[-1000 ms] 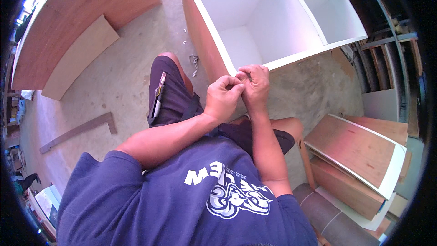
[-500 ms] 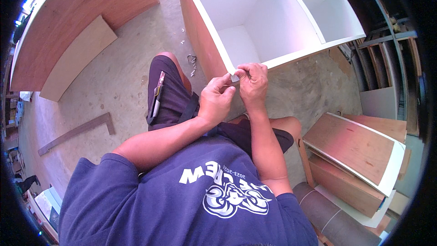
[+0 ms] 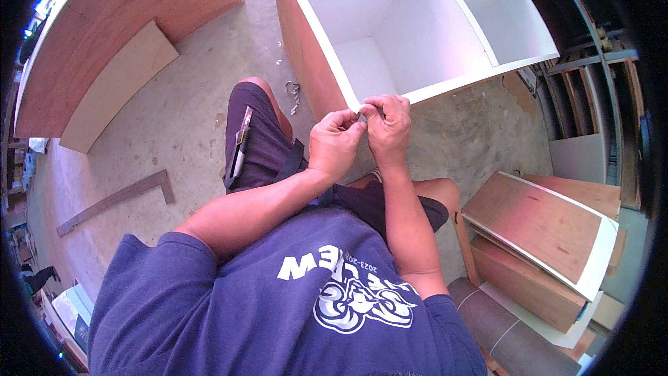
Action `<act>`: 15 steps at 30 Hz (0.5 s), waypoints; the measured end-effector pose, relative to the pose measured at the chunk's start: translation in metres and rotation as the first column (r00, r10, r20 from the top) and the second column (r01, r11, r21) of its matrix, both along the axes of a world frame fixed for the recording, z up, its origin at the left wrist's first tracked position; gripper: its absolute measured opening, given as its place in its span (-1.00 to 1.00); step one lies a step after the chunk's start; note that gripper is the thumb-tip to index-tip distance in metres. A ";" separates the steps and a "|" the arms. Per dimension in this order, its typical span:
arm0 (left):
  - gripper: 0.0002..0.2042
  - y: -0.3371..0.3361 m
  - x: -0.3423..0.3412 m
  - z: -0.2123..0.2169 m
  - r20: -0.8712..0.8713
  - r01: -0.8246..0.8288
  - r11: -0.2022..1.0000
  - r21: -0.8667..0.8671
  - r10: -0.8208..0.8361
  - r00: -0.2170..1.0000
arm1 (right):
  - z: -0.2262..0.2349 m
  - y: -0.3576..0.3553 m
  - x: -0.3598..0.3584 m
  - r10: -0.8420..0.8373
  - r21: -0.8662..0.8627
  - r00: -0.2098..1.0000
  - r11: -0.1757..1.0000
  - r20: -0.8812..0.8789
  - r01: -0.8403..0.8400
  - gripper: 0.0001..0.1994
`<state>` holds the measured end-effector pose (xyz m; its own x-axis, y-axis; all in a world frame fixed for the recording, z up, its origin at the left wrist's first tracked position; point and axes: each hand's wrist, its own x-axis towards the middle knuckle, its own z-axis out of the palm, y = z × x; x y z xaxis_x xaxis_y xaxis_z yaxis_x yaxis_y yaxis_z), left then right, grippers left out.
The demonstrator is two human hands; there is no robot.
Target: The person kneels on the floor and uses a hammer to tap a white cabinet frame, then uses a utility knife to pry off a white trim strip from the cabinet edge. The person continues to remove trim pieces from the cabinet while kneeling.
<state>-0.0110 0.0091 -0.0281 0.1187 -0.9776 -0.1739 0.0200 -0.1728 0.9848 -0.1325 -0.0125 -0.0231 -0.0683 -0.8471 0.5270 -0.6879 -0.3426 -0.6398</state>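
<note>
A cabinet lies in front of me, with reddish-brown wooden sides, a white interior and white front edges, a divider splitting its inside. At its nearest corner my two hands meet. My right hand has its fingers curled over the white edge and its thumb pressed at the corner. Close beside it, my left hand is closed in a pinch just below the corner. Whatever lies between its fingertips is hidden.
An L-shaped square rests on the concrete floor at left, near a curved-looking board leaning on a large wooden panel. White shavings lie beside the cabinet. Stacked boards and a dark roll are at right.
My left hand has shifted slightly right, its fingertips now nearer the right thumb. A small white piece that showed between the hands at the corner is now mostly covered.
</note>
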 end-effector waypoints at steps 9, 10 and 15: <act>-0.87 -0.001 0.000 0.006 0.166 0.034 0.996 -0.083 -0.020 0.986 | 0.002 0.001 0.000 -0.016 0.024 1.000 1.000 -0.005 0.016 -0.77; -0.88 0.003 0.000 0.004 0.216 0.052 0.989 -0.136 -0.021 0.976 | 0.002 0.001 0.000 -0.019 0.018 1.000 1.000 -0.013 0.019 -0.77; -0.96 0.015 0.013 -0.009 -0.032 0.040 0.989 -0.145 -0.046 0.998 | 0.004 0.001 -0.002 -0.003 0.043 1.000 0.999 -0.005 0.003 -0.77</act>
<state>0.0016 0.0236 -0.0366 0.0722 -0.9968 -0.0336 0.0512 -0.0300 0.9982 -0.1348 -0.0114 -0.0195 -0.0685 -0.8690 0.4901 -0.6923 -0.3123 -0.6505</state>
